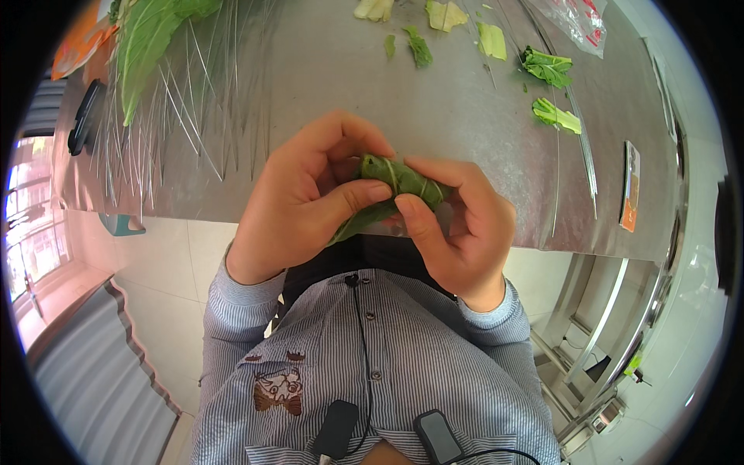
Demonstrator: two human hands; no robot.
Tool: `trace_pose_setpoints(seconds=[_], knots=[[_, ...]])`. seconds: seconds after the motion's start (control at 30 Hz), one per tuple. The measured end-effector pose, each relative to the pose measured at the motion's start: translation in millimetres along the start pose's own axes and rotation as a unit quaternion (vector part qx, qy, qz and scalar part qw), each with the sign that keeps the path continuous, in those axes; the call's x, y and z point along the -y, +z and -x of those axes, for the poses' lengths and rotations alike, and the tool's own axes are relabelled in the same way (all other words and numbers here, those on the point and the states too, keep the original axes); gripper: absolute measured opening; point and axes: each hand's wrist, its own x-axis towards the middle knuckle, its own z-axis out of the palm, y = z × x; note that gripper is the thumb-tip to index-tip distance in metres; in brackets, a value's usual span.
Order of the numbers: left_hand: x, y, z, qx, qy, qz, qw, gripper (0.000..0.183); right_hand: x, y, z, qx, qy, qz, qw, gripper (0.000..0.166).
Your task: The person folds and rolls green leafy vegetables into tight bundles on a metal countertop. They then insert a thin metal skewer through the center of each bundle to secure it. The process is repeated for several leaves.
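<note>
A rolled green leaf (401, 177) is held between my two hands, near the front edge of the metal table (325, 70). My left hand (314, 192) grips its left end, with the thumb pressed on the roll. On the right end, my right hand (465, 221) pinches it between thumb and fingers. Pale veins run across the roll, and a loose part of the leaf hangs below toward the table edge. What lies inside the roll is hidden.
Many thin metal skewers (197, 110) lie at the left, beneath large green leaves (151, 40). Leaf scraps (418, 46) are scattered at the back. Cut leaf stems (555, 115), more skewers (584, 139), a plastic bag (575, 23) and a small flat packet (630, 186) are at the right.
</note>
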Motion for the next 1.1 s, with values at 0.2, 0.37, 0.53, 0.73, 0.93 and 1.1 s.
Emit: trace_pose_setpoints(seconds=[0.2,0.37,0.53,0.73,0.93,1.1], knots=[[-2,-2,2,0.051,-0.053,0.068,0.995,0.022,-1,0,-7,-0.050,-0.158,0.108,0.980,0.033],[-3,-1,2,0.055,-0.070,0.102,0.991,0.025,-4,6,-6,-0.062,-0.210,0.163,0.962,0.038],[-4,1,4,0.029,-0.076,0.091,0.993,0.029,-11,1,-8,-0.030,-0.226,0.171,0.959,0.038],[-4,0,4,0.026,-0.049,0.081,0.995,0.027,0,-5,-13,0.019,-0.084,0.012,0.996,0.038],[-1,1,6,-0.004,-0.028,0.029,0.999,0.028,-5,-5,-11,0.016,-0.078,0.064,0.995,0.030],[-6,0,5,0.023,-0.083,0.056,0.995,0.034,-4,-6,-10,-0.031,-0.050,0.058,0.997,0.024]])
